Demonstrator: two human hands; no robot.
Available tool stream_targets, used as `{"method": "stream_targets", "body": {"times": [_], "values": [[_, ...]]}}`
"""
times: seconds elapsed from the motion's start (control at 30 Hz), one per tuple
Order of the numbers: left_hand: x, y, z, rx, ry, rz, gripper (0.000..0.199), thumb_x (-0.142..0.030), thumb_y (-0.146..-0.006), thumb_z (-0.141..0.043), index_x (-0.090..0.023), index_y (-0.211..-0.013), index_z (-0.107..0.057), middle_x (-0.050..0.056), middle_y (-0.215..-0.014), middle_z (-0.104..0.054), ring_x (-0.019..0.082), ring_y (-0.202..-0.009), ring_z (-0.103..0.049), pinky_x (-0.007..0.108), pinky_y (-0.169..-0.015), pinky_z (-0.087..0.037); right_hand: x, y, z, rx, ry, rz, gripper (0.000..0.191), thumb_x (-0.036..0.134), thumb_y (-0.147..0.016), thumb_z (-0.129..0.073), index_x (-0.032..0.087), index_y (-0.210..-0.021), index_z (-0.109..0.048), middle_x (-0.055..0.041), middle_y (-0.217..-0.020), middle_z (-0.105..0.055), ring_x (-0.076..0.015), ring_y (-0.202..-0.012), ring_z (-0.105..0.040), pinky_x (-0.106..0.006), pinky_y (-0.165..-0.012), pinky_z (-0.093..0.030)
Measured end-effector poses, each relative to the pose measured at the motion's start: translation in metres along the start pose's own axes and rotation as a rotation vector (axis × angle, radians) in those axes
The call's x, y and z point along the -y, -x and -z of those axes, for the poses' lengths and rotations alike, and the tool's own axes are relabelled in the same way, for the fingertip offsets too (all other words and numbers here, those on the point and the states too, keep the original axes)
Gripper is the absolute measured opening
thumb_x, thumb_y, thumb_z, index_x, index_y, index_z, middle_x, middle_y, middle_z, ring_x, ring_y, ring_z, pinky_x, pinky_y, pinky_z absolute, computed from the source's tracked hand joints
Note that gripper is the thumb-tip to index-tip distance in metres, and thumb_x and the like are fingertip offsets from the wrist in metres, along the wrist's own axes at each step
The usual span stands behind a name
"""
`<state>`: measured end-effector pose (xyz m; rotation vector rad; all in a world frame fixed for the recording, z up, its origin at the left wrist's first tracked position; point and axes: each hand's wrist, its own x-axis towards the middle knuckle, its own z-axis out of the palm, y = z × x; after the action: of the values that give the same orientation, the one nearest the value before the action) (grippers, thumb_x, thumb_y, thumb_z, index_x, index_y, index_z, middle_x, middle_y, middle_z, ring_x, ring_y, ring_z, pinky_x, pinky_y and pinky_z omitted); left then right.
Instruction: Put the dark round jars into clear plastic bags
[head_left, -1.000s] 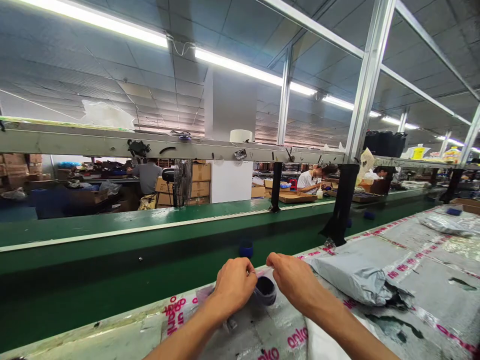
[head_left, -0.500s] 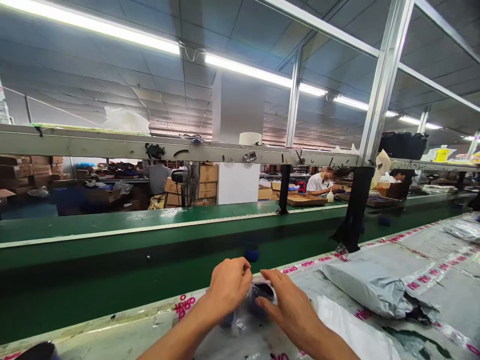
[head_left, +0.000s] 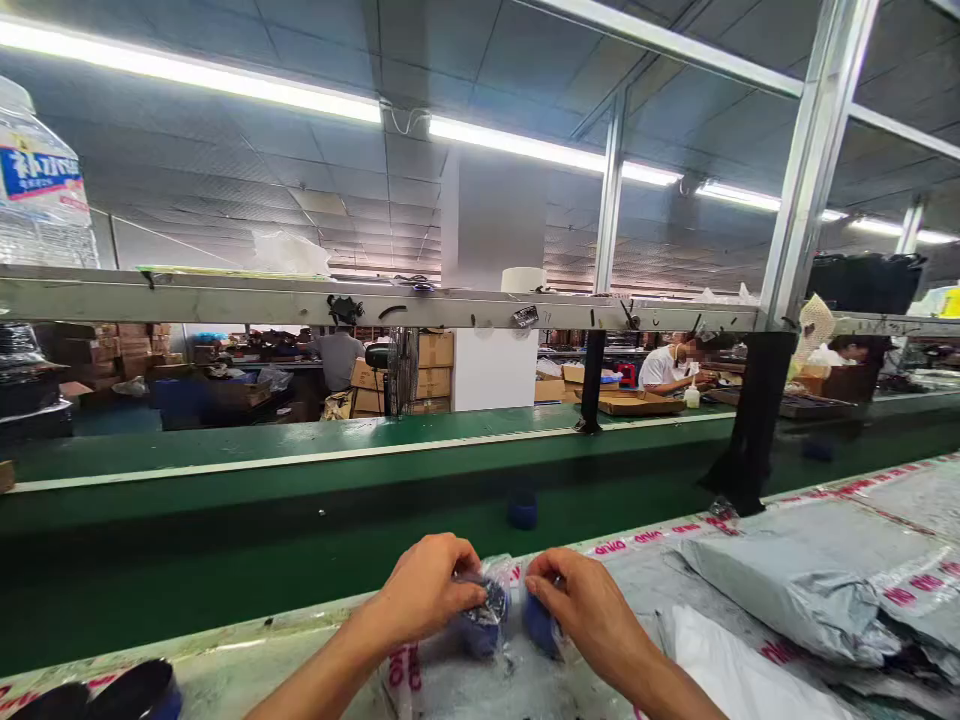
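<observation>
My left hand [head_left: 431,595] is closed on a dark blue, cup-like round piece in clear plastic [head_left: 484,625], thumb and fingers at its upper edge. Beside it, a second blue cup-like round piece [head_left: 540,625] is pinched at the top by my right hand [head_left: 589,605]. Clear film shows around this one too, and my fingers cover part of it. Both pieces are low over the worktop [head_left: 315,650], close together and upright or nearly so; whether they touch the surface I cannot tell.
Dark open round pieces [head_left: 135,690] stand at the lower left. Another blue piece [head_left: 523,510] lies on the green conveyor belt [head_left: 420,535] ahead. Grey plastic bags [head_left: 795,580] and a white bag [head_left: 735,665] lie to the right. A black-wrapped post [head_left: 754,420] rises at the worktop's edge.
My hands have moved apart, and each now grips its own blue piece. My right fingers have closed from a wider spread. The camera view has shifted left, showing more round pieces at lower left.
</observation>
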<state>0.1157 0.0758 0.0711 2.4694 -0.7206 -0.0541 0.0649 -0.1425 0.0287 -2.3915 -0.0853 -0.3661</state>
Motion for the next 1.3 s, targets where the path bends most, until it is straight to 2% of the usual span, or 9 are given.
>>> {"method": "stream_targets", "body": {"times": [0.17, 0.33, 0.47, 0.57, 0.7, 0.77, 0.9, 1.07, 1.3], "values": [[-0.009, -0.005, -0.001, -0.03, 0.05, 0.012, 0.013, -0.023, -0.079, -0.059, -0.021, -0.08, -0.072, -0.001, -0.078, -0.073, 0.016, -0.074, -0.065, 0.025, -0.062, -0.04, 0.007, -0.001, -0.001, 0.012, -0.115, -0.012, 0.016, 0.03, -0.088, -0.055, 0.023, -0.082, -0.068, 0.0014, -0.075, -0.074, -0.0171, -0.071, -0.067, -0.024, -0.062, -0.046], [-0.01, 0.002, 0.001, -0.086, 0.01, 0.024, 0.017, -0.03, -0.081, -0.063, -0.023, -0.095, -0.07, 0.0, -0.092, -0.075, 0.019, -0.084, -0.066, 0.026, -0.068, -0.042, 0.008, 0.005, 0.004, -0.093, -0.103, -0.064, 0.039, 0.05, -0.096, -0.044, 0.022, -0.113, -0.065, -0.0077, -0.108, -0.073, -0.0244, -0.096, -0.067, -0.035, -0.081, -0.051], [-0.009, 0.008, -0.005, -0.103, -0.08, -0.035, 0.041, -0.046, -0.076, -0.074, -0.025, -0.111, -0.066, 0.002, -0.106, -0.073, 0.025, -0.093, -0.066, 0.031, -0.075, -0.044, 0.007, 0.014, -0.001, -0.09, 0.149, 0.027, 0.052, 0.05, -0.089, -0.058, 0.02, -0.132, -0.059, -0.0126, -0.137, -0.06, -0.032, -0.126, -0.055, -0.044, -0.101, -0.044], [-0.01, 0.007, -0.011, -0.055, -0.144, -0.084, 0.024, -0.028, -0.075, -0.073, -0.025, -0.099, -0.072, 0.003, -0.099, -0.074, 0.027, -0.094, -0.067, 0.031, -0.078, -0.044, 0.003, 0.014, -0.011, -0.056, 0.319, 0.024, 0.052, 0.039, -0.087, -0.063, 0.018, -0.134, -0.058, -0.0139, -0.13, -0.064, -0.0333, -0.12, -0.06, -0.044, -0.096, -0.049], [-0.012, 0.005, -0.014, -0.009, -0.174, -0.138, 0.021, -0.019, -0.085, -0.057, -0.027, -0.088, -0.076, 0.002, -0.092, -0.076, 0.024, -0.089, -0.068, 0.03, -0.076, -0.043, -0.002, 0.009, -0.021, -0.031, 0.339, 0.046, 0.026, 0.026, -0.098, -0.046, 0.022, -0.103, -0.071, -0.0083, -0.102, -0.073, -0.0263, -0.093, -0.07, -0.036, -0.08, -0.051], [-0.014, 0.007, -0.013, -0.006, -0.184, -0.15, 0.024, -0.02, -0.088, -0.053, -0.027, -0.09, -0.076, 0.004, -0.092, -0.076, 0.024, -0.087, -0.068, 0.031, -0.074, -0.043, -0.002, 0.006, -0.021, -0.029, 0.328, 0.065, 0.032, 0.027, -0.101, -0.04, 0.022, -0.099, -0.071, -0.008, -0.099, -0.074, -0.0251, -0.088, -0.071, -0.034, -0.077, -0.05], [-0.018, 0.011, -0.013, -0.002, -0.169, -0.166, 0.024, -0.022, -0.088, -0.053, -0.027, -0.086, -0.076, 0.004, -0.09, -0.073, 0.023, -0.083, -0.066, 0.031, -0.07, -0.04, 0.002, 0.005, -0.02, 0.005, 0.26, 0.103, 0.033, 0.028, -0.101, -0.043, 0.023, -0.126, -0.064, -0.0077, -0.119, -0.074, -0.023, -0.106, -0.07, -0.031, -0.087, -0.047], [-0.017, 0.008, -0.017, -0.024, -0.061, -0.111, 0.025, -0.022, -0.084, -0.052, -0.025, -0.08, -0.077, 0.003, -0.085, -0.072, 0.02, -0.078, -0.063, 0.028, -0.066, -0.039, 0.014, 0.003, -0.01, 0.132, 0.212, 0.19, 0.038, 0.041, -0.104, -0.035, 0.028, -0.106, -0.071, -0.0005, -0.096, -0.08, -0.0199, -0.088, -0.073, -0.026, -0.071, -0.043], [-0.008, 0.0, -0.016, 0.014, 0.12, -0.075, 0.022, -0.02, -0.074, -0.056, -0.024, -0.081, -0.077, -0.003, -0.076, -0.075, 0.016, -0.073, -0.066, 0.023, -0.064, -0.042, 0.029, 0.002, -0.007, 0.178, 0.231, 0.254, 0.016, 0.038, -0.077, -0.075, 0.028, -0.089, -0.071, 0.0039, -0.079, -0.076, -0.0188, -0.072, -0.068, -0.027, -0.056, -0.027]]}}
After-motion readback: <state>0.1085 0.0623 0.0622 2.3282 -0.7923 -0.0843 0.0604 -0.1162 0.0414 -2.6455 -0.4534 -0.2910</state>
